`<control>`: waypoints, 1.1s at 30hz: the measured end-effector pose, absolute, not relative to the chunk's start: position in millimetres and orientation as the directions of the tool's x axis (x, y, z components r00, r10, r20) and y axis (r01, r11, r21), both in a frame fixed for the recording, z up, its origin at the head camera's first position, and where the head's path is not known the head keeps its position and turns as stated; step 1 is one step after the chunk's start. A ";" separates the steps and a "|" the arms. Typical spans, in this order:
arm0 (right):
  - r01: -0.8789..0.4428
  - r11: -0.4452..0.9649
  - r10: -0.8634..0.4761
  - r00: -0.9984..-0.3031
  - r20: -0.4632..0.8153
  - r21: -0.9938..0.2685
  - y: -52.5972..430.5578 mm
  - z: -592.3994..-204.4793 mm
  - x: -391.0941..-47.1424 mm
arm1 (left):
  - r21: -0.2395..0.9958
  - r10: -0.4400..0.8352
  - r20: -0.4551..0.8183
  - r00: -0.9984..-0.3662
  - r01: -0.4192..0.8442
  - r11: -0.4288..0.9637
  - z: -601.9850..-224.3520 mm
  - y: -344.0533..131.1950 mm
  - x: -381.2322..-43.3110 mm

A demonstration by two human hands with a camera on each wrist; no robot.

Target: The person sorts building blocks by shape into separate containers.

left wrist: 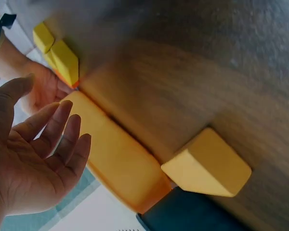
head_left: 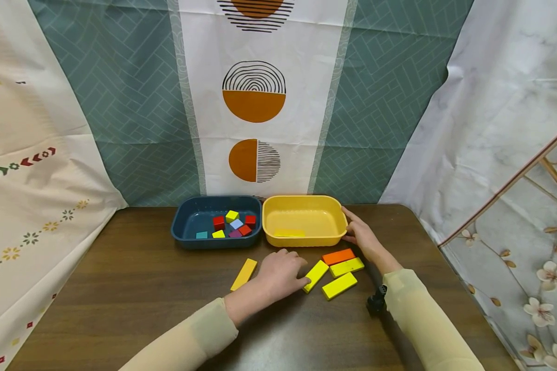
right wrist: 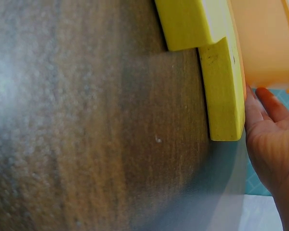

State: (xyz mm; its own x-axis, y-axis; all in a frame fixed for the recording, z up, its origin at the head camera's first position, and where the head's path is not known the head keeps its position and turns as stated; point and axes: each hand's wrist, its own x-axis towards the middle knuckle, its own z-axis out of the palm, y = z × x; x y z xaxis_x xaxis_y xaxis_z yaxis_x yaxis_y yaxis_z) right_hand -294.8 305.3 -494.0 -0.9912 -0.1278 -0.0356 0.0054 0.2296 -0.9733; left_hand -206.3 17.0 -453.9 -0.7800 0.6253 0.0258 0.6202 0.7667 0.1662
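- Head view: I see a person in cream sleeves (head_left: 199,330) working at a brown wood-grain table (head_left: 158,304), with a green, white and ochre patterned cloth (head_left: 134,113) hanging behind it.
- Their left hand (head_left: 275,274) is over the table with loose fingers, grasping nothing that I can make out; its thumb tip is right by a bright yellow rectangular block (head_left: 317,275), and I cannot tell whether the two touch.
- On the other side of that hand lies an amber-yellow rectangular block (head_left: 244,274), set at a slant.
- Their right hand (head_left: 369,242) is spread across the right end of a yellow plastic-looking tray (head_left: 306,214), fingers touching it rather than clenched. A flat yellow piece (head_left: 290,233) lies inside, by the near wall.
- Just in front of the tray, near the right wrist, lie an orange rectangular block (head_left: 338,256), a speckled yellow block (head_left: 346,267) alongside it, and a plain yellow block (head_left: 339,285) nearer the person.
- Left of the yellow tray, right beside it, a navy-blue tray (head_left: 190,214) holds small coloured cubes (head_left: 219,222): red, yellow, pale blue, purple and teal.
- Left wrist view: the left palm is in plain sight, fingers apart and slightly bent, nothing in its grip. The amber-yellow block lies near where both trays meet; the right hand shows beyond the fingertips.
- Right wrist view: the right fingers reach the outside of the yellow tray's end, close to two yellow blocks on the table; the hand's full hold is partly cut off by the picture edge.
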 end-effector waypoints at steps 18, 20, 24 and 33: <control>-0.006 0.220 -0.134 -0.991 -0.024 -0.976 305.8 -492.4 -292.8 | 0.053 0.581 0.000 -0.814 0.580 0.813 -476.5 39.4 -201.5; -0.007 0.222 -0.137 -0.990 -0.024 -0.975 305.4 -492.5 -292.7 | 0.054 0.574 0.002 -0.819 0.574 0.817 -477.5 40.9 -201.4; -0.006 0.226 -0.140 -0.990 -0.027 -0.974 305.4 -493.1 -292.8 | 0.054 0.566 0.009 -0.824 0.566 0.823 -479.5 42.8 -201.7; -0.015 0.226 -0.147 -0.989 -0.019 -0.974 306.6 -492.9 -292.7 | 0.091 0.555 -0.017 -0.831 0.552 0.829 -477.3 39.6 -203.6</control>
